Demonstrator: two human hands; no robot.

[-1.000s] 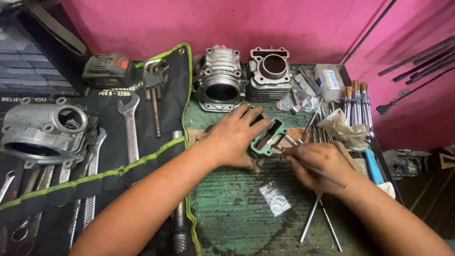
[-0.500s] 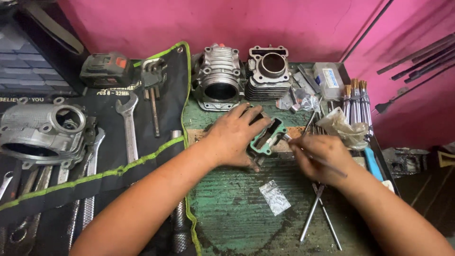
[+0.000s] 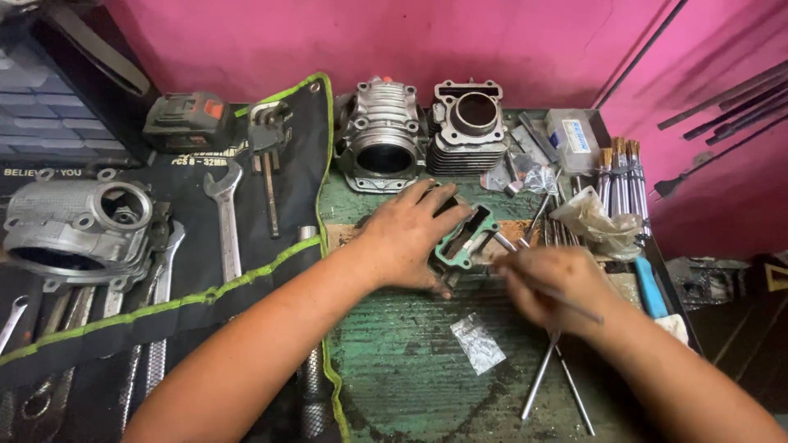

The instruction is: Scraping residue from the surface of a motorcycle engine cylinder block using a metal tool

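My left hand (image 3: 406, 238) lies flat on the green table (image 3: 394, 369), and its fingers press down on a thin green gasket (image 3: 464, 239) so it stays put. My right hand (image 3: 550, 287) is just beside it, with its fingers pinched shut around a thin metal tool (image 3: 574, 305) whose tip rests at the gasket's near edge. I think the gasket is very light and bendy, like thick paper, and it could tear, so it is best held flat or picked up by its wider corners, not by the skinny strips. Past my left fingers stand two heavy metal engine cylinders (image 3: 427, 131), close to the pink wall. Long steel rods (image 3: 550, 369) lie under my right hand, and a small clear plastic bag (image 3: 478, 343) sits just below my fingers. Brushes (image 3: 620, 164) and crumpled plastic crowd my right side. Wrenches (image 3: 223, 217) on a black tool roll fill my left side. The most open room is the bare table toward me.
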